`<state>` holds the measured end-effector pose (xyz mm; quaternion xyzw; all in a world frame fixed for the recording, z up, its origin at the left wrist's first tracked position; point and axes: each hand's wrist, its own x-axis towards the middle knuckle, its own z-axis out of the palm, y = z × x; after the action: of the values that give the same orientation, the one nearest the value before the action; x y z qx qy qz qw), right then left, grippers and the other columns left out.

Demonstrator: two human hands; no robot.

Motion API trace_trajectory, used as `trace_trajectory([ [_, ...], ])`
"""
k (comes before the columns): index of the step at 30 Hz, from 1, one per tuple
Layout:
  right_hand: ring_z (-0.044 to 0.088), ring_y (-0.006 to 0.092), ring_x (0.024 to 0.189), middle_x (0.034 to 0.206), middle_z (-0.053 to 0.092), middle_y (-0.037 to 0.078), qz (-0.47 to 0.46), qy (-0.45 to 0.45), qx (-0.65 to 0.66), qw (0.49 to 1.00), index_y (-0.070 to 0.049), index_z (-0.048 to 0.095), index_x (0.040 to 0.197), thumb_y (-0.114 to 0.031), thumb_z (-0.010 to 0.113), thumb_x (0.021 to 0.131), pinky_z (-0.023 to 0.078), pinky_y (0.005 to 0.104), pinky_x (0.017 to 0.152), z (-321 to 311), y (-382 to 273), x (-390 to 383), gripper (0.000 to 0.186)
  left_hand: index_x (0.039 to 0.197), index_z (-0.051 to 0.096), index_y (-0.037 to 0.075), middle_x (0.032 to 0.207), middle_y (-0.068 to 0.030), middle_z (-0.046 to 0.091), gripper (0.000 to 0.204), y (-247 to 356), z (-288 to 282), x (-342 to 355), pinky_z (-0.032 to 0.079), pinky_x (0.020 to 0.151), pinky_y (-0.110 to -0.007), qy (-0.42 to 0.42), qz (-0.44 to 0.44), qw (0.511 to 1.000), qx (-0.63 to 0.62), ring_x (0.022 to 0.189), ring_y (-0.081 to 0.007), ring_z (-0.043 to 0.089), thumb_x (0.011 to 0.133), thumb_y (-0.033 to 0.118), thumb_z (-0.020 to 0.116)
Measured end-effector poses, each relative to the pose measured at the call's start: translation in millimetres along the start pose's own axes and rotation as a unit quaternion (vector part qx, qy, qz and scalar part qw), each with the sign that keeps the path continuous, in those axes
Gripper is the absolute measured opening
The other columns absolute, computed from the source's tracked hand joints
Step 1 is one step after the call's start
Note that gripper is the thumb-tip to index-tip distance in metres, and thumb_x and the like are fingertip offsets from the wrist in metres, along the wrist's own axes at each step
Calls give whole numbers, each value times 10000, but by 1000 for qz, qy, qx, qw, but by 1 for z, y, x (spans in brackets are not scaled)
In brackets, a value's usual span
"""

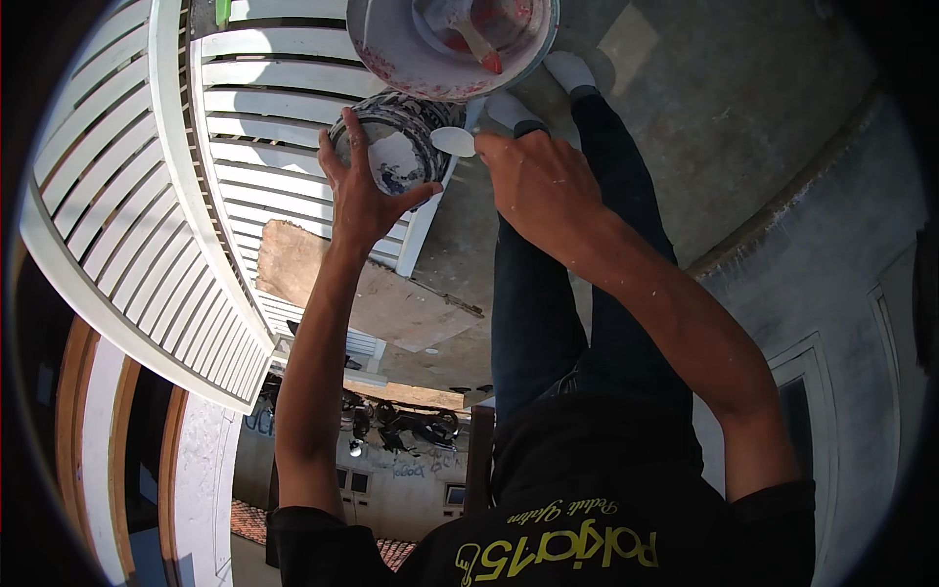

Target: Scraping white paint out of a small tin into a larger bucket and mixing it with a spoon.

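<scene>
My left hand (367, 191) grips a round paint-smeared can (427, 122), its fingers and thumb spread across the rim. Whitish paint and dark patches show inside. Just right of the can, my right hand (543, 181) is closed on what looks like a white spoon (454, 142); its oval end points toward the can, and the handle is hidden in the fist. Beyond the can stands a large bucket (377, 68) with pink and red smears. A paintbrush (476, 49) with a red-tipped handle lies in it.
White slatted panels (256, 152) stretch below and left of the can. A brown board (293, 264) lies on the near side. My feet (567, 70) are on the grey concrete floor (724, 117), close to the bucket. A grey wall (782, 264) runs along the right.
</scene>
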<state>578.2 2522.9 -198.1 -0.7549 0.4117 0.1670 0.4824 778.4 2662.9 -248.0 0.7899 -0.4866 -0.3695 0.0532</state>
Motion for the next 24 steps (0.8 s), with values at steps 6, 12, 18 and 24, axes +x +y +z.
trace_trajectory([
  [6, 712, 332, 690, 701, 665, 153, -70, 51, -96, 992, -64, 697, 984, -139, 616, 903, 573, 421, 614, -3, -8, 1, 137, 1602, 0, 158, 1505, -483, -3, 1488, -6, 7, -6, 308, 1083, -667, 19, -19, 1000, 11, 1404, -657, 57, 521, 578, 932],
  [12, 737, 282, 812, 838, 726, 136, -92, -43, -141, 985, -53, 712, 861, -103, 706, 815, 588, 385, 707, -9, -28, 11, 68, 1603, 17, 147, 1522, -462, -32, 1498, -9, 7, -8, 291, 1097, -664, 27, -12, 999, 18, 1405, -656, 57, 501, 567, 943],
  [18, 694, 307, 782, 791, 694, 164, -58, -48, 75, 994, -18, 708, 966, -138, 612, 907, 518, 435, 758, -8, 34, 39, 164, 1595, -22, 113, 1508, -465, 21, 1495, 4, 4, -4, 298, 1112, -623, 12, -17, 999, 47, 1423, -616, 90, 526, 449, 969],
  [24, 606, 162, 662, 746, 667, 109, -33, -105, 163, 980, -11, 724, 1022, -201, 654, 912, 479, 336, 658, -3, 54, 45, 231, 1591, -36, 95, 1485, -476, 42, 1496, 5, 4, -3, 311, 1106, -617, 13, -16, 999, 46, 1417, -608, 109, 530, 422, 968],
])
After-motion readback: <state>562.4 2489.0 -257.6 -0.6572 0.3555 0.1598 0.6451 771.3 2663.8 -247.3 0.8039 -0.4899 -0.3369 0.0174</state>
